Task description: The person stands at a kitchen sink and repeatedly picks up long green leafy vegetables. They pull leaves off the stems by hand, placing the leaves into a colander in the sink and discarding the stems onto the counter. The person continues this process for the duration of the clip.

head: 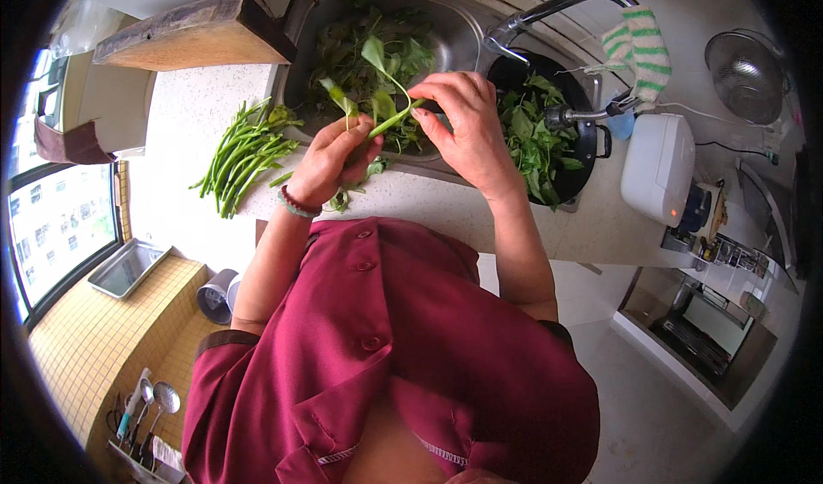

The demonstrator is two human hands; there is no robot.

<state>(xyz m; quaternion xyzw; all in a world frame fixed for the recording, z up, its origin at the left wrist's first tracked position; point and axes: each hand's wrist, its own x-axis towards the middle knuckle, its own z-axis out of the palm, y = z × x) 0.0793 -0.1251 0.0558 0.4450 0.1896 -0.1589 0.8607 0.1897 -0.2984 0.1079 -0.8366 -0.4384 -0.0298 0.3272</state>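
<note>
A green leafy vegetable stalk (389, 124) stretches between my two hands above the front edge of the steel sink (458, 40). My left hand (337, 156) grips its lower part, with a leaf standing up by the thumb. Pinched at its upper end by the thumb and fingers of my right hand (464, 124), the stalk still bears a few leaves. Loose leafy greens (386, 47) fill much of the left basin. Left of my hands, a bundle of trimmed green stems (247, 159) lies on the speckled counter (186, 111). More picked leaves (530, 130) sit in a black wok (582, 172) at the right.
A chrome faucet (566, 2) arches over the wok, with a striped cloth glove (643, 53) hanging there. A thick wooden cutting board (186, 37) stands at the upper left. Right of the wok are a white appliance (659, 166) and a steel colander (746, 75). Leaf scraps (344, 198) lie at the counter's front edge.
</note>
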